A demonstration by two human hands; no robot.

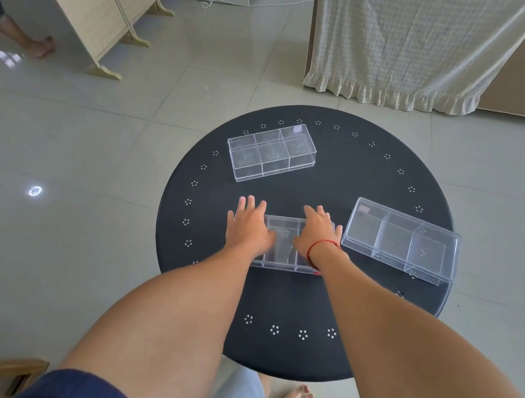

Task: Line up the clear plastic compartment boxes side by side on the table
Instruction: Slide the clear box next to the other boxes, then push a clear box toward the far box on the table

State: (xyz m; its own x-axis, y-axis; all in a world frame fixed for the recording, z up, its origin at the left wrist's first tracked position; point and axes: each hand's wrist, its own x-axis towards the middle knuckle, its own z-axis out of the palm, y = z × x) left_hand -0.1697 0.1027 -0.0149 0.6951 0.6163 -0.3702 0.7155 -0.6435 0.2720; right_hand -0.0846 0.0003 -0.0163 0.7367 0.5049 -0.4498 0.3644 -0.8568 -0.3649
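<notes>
Hands bracket the near clear plastic compartment box (285, 242) on the round black table (281, 348): left hand (247, 227) flat at one end, right hand (317, 234) at the other, fingers spread, palms down; slide it squarely, best without tilting; beyond it a second clear box (270, 151) sits angled; right of it a third (401, 241), well apart.

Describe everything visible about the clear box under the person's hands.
The near box is clear, hard-looking plastic with inner dividers, largely hidden by both hands. It lies flat on the black round table, its long side running left-right, apart from the other two boxes. The left hand lies on its left end, the right hand on its right end, fingers spread. A small red bit shows at its near right corner.
</notes>
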